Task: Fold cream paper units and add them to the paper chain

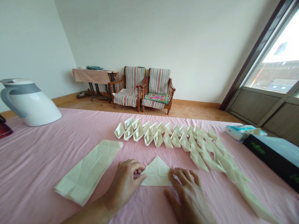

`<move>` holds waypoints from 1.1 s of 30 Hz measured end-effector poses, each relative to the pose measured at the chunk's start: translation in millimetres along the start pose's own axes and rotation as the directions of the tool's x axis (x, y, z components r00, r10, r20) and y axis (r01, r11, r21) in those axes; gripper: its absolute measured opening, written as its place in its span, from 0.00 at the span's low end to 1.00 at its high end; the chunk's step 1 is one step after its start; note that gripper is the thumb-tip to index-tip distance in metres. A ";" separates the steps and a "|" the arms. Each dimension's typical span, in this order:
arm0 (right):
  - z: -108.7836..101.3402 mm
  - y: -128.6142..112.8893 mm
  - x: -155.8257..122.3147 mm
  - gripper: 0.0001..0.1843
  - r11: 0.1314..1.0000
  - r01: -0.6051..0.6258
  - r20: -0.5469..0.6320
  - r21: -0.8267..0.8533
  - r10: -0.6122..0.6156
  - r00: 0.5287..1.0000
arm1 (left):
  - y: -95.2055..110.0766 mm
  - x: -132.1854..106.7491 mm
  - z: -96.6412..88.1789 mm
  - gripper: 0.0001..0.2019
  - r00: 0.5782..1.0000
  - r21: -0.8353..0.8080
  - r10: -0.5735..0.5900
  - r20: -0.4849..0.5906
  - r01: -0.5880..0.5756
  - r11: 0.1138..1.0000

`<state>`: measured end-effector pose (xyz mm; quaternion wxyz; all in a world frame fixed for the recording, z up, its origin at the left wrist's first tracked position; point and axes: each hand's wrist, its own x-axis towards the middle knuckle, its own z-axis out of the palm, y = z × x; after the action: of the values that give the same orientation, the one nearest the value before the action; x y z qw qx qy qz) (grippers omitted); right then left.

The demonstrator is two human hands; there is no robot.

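A pale cream sheet of paper (156,172), folded to a peak with a straight lower band, lies on the pink cloth in front of me. My left hand (126,178) pinches its left corner between thumb and curled fingers. At the right corner, the fingertips of my right hand (188,191) rest on the paper; the thumb stands apart below and the fingers are stretched out. To the left lies a stack of creased paper sheets (90,171). Beyond the paper, several folded paper boats (158,138) stand in rows that run off to the right.
A white and grey thermos jug (39,104) stands at the table's left. On the right are a tissue pack (235,132) and a black box (268,155). Past the cloth-covered table (77,130) are two wooden chairs (155,90) and a sewing-machine stand (93,76).
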<state>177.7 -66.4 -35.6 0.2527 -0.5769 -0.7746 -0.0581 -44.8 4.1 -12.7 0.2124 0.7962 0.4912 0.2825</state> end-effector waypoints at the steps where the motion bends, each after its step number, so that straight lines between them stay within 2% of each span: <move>1: -0.1 0.1 0.1 0.15 1.000 -0.001 0.004 0.002 0.001 1.000 | -0.3 -0.5 0.2 0.06 1.000 0.008 0.003 -0.005 -0.003 1.000; 19: 3.0 0.0 -0.5 0.17 1.000 0.005 0.003 0.003 -0.005 1.000 | 8.8 -7.1 -2.6 0.07 0.976 0.221 0.214 0.048 -0.220 0.950; 25: 6.4 0.9 -1.2 0.24 0.999 0.034 0.015 0.000 -0.034 0.999 | 7.1 -8.9 1.3 0.09 0.960 0.261 0.276 0.055 -0.281 0.924; 28: 8.0 0.8 -0.9 0.26 1.000 0.025 0.025 0.003 -0.025 0.999 | 6.2 -9.5 4.5 0.11 0.957 0.277 0.282 0.063 -0.289 0.916; 33: 8.0 0.4 0.5 0.28 0.998 0.043 0.042 -0.049 -0.041 0.998 | 10.7 -9.1 3.8 0.15 0.965 0.299 0.219 0.145 -0.254 0.920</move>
<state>175.4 -62.8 -42.3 0.2211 -0.5675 -0.7899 -0.0711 -38.5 -8.9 -11.1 0.0732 0.8874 0.4179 0.1802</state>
